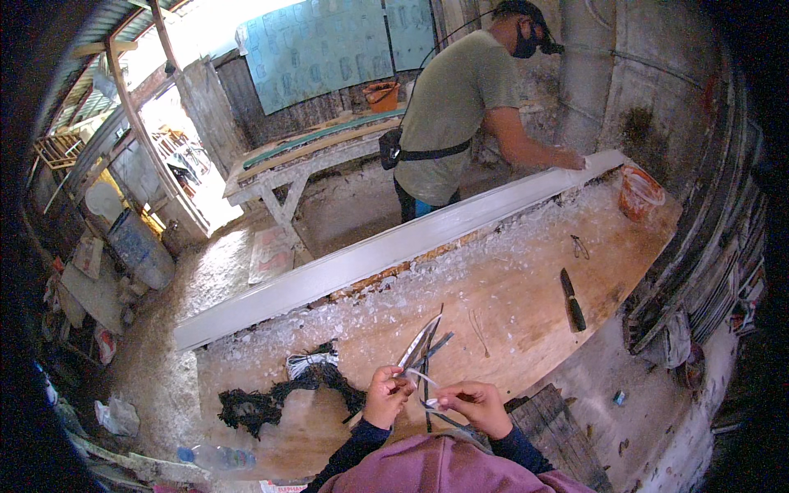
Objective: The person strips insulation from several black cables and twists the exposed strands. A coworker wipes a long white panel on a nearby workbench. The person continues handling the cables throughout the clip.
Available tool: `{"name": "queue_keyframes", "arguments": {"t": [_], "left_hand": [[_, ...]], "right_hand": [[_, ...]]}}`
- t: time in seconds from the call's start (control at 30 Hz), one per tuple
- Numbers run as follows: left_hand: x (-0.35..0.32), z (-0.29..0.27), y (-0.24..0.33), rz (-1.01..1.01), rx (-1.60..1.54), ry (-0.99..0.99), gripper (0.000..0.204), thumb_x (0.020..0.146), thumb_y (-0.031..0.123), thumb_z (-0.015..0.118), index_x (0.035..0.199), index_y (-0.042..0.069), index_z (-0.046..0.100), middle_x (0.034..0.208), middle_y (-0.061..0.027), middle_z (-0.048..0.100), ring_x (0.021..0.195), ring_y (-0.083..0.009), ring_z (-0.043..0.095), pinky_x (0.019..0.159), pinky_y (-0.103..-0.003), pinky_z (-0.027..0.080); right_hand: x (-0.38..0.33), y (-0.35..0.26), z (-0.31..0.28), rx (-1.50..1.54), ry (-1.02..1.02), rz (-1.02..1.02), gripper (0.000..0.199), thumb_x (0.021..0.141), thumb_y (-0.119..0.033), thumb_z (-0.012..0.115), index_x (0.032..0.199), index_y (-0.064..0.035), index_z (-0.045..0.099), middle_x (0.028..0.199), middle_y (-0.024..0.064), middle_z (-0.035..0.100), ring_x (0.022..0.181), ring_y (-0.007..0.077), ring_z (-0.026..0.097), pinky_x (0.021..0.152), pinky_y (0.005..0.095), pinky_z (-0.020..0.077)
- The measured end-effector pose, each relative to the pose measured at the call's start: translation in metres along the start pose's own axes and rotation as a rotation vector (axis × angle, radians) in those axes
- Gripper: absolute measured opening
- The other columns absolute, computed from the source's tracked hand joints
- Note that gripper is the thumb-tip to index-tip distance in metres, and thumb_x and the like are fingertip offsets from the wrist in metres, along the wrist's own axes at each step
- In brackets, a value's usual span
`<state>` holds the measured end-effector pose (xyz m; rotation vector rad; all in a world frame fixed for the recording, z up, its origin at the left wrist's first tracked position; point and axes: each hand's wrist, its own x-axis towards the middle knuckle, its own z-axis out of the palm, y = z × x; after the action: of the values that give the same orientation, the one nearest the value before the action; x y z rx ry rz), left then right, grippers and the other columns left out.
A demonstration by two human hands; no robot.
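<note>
One thin pale strip (424, 376) bends between two hands at the near side of the wooden table (526, 324). The left hand (387, 399) pinches its left end; the right hand (477, 408) pinches a small white tip (432, 403), perhaps part of the same strip, though too small to be certain. Dark strips (438, 345) cross just beyond the fingers. Left of them lie a black bundle (249, 409) and a white bundle (312, 361); to the right, a knife (572, 301). Along the far edge, a co-worker (457, 115) touches the right end of a long white board (394, 252).
</note>
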<state>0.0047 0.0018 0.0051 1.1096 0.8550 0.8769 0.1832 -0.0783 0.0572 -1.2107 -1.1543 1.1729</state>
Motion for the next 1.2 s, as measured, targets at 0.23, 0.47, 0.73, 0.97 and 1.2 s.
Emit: {"name": "queue_keyframes", "arguments": {"t": [0.23,0.47,0.73,0.97,1.2], "left_hand": [[-0.023,0.015,0.045,-0.191,-0.065,-0.432,0.037,0.079,0.005,0.060,0.109,0.008,0.040,0.086,-0.0029,0.055,0.076,-0.0091,0.052,0.064,-0.021,0.041],[-0.017,0.004,0.024,0.028,0.158,-0.386,0.020,0.075,0.009,0.066,0.089,0.008,0.053,0.081,0.0008,0.055,0.073,-0.0063,0.051,0.064,-0.019,0.041],[0.004,-0.016,0.003,0.209,0.599,0.275,0.011,0.070,0.009,0.067,0.074,0.004,0.058,0.067,-0.0025,0.061,0.055,-0.0075,0.054,0.050,-0.021,0.042],[0.008,-0.019,-0.002,0.326,0.625,0.260,0.006,0.072,0.004,0.062,0.078,0.003,0.061,0.080,-0.0081,0.063,0.064,-0.0130,0.059,0.057,-0.024,0.046],[-0.004,0.006,0.010,0.385,0.629,0.088,0.008,0.068,-0.001,0.062,0.076,0.000,0.061,0.091,-0.0100,0.061,0.084,-0.0204,0.058,0.073,-0.029,0.045]], "right_hand": [[0.012,0.025,0.003,-0.540,0.299,0.066,0.016,0.071,-0.004,0.062,0.086,-0.0047,0.058,0.067,0.0105,0.053,0.064,0.0238,0.055,0.055,0.0319,0.0428],[0.023,0.042,-0.028,-0.642,0.398,-0.254,0.013,0.067,-0.003,0.065,0.079,-0.0055,0.061,0.092,0.0115,0.052,0.088,0.0226,0.051,0.076,0.0316,0.0391],[0.004,0.027,-0.017,0.158,-0.139,0.241,0.014,0.074,-0.017,0.066,0.075,-0.0039,0.063,0.089,0.0050,0.057,0.089,0.0147,0.050,0.081,0.0284,0.0390],[0.005,0.015,-0.007,0.259,-0.404,0.111,0.016,0.073,-0.009,0.067,0.088,-0.0038,0.065,0.098,0.0081,0.060,0.103,0.0195,0.048,0.090,0.0313,0.0345],[0.000,0.029,-0.013,0.391,-0.197,0.148,0.016,0.069,-0.009,0.071,0.082,-0.0034,0.064,0.094,0.0107,0.061,0.092,0.0195,0.054,0.086,0.0304,0.0373]]}}
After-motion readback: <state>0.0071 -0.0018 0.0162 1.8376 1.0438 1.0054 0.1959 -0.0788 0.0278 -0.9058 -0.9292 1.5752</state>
